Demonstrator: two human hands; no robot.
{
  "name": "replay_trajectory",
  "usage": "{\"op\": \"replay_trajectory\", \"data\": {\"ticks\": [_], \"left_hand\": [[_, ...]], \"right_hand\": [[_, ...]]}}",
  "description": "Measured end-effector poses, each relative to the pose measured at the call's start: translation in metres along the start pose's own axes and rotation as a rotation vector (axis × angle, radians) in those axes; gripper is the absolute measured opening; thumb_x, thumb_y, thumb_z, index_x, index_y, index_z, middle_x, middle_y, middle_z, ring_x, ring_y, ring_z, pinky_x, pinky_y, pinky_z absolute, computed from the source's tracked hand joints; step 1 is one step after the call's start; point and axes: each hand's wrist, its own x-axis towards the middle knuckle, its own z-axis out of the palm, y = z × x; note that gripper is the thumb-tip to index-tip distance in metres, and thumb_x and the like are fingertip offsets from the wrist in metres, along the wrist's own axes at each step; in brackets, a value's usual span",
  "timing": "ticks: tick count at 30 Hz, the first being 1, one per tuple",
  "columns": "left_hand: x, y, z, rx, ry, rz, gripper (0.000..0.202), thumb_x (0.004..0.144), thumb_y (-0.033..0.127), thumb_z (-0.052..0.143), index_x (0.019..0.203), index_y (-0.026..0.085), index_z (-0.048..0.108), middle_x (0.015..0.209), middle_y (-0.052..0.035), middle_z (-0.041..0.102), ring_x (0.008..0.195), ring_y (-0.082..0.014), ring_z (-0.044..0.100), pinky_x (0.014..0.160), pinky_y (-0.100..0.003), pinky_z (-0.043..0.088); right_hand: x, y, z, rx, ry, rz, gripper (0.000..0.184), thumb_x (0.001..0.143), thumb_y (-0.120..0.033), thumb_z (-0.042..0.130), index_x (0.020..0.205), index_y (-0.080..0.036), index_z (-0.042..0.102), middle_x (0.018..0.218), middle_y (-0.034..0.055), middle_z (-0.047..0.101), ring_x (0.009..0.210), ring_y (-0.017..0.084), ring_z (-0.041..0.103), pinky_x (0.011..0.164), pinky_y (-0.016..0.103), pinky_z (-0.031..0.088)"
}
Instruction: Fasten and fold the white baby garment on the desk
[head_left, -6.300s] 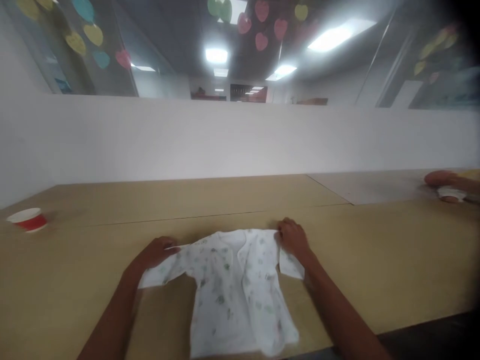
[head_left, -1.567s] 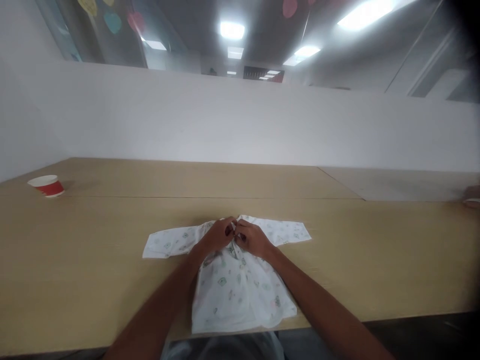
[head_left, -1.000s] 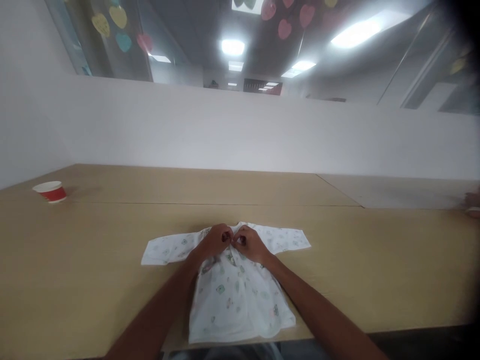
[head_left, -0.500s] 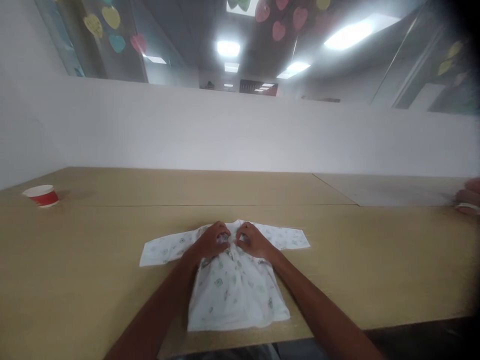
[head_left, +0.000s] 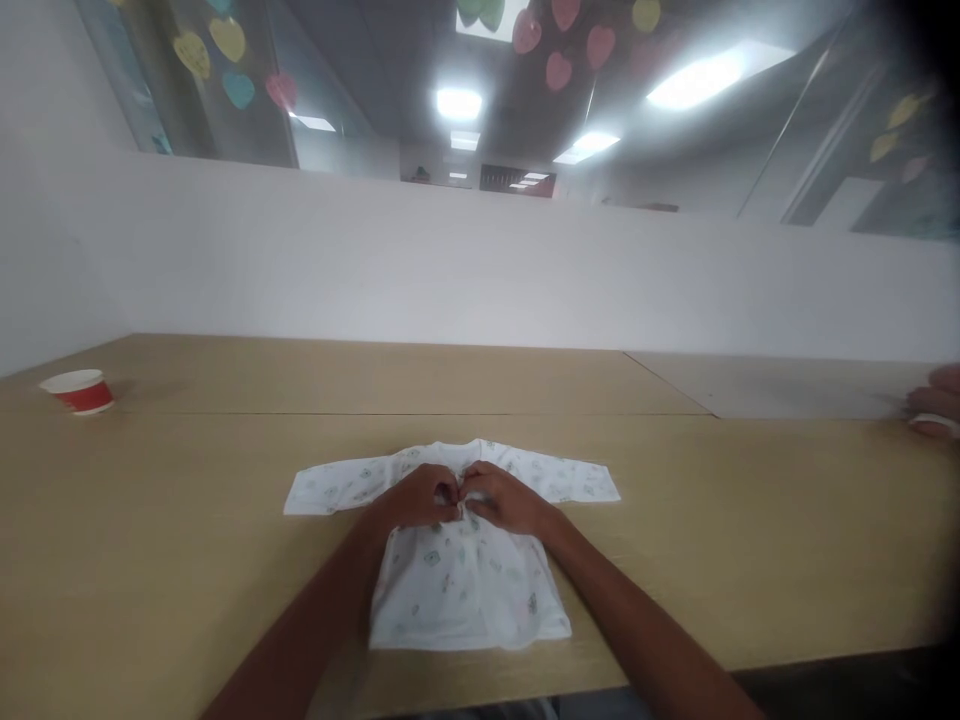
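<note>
A small white long-sleeved shirt [head_left: 465, 600] with a scattered green and grey print lies spread on the table, sleeves out to both sides. At the middle of its chest, my left hand [head_left: 427, 495] pinches the cloth of the front opening between thumb and fingers. Right beside it, my right hand [head_left: 499, 497] pinches the same spot, its fingertips almost touching the left ones. The fingers cover whatever small part of the front lies between them. The lower hem is lifted into slight folds.
The shirt rests on a wooden table [head_left: 187, 560]. A white and red paper cup [head_left: 79, 392] stands far left. At the right edge another person's hand [head_left: 936, 400] rests on the table. Behind is a white low wall [head_left: 375, 260] with glass above.
Both hands have shifted down the front opening, from near the collar to mid-chest. Their fingertips have come closer together, and the left sleeve and hem have moved slightly.
</note>
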Motion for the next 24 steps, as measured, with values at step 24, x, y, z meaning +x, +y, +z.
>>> {"op": "replay_trajectory", "data": {"ticks": [24], "left_hand": [[0.0012,-0.0045,0.0020,0.009,-0.024,-0.030,0.013,0.072,0.022,0.062,0.082,0.015,0.063,0.080,-0.0019,0.059,0.073,-0.0162,0.052,0.066,-0.026,0.037]], "right_hand": [[0.0012,0.0050,0.0014,0.008,-0.028,-0.060,0.015,0.087,-0.008,0.056,0.093,-0.020,0.064,0.093,0.0026,0.061,0.088,0.016,0.057,0.080,0.027,0.043]]}}
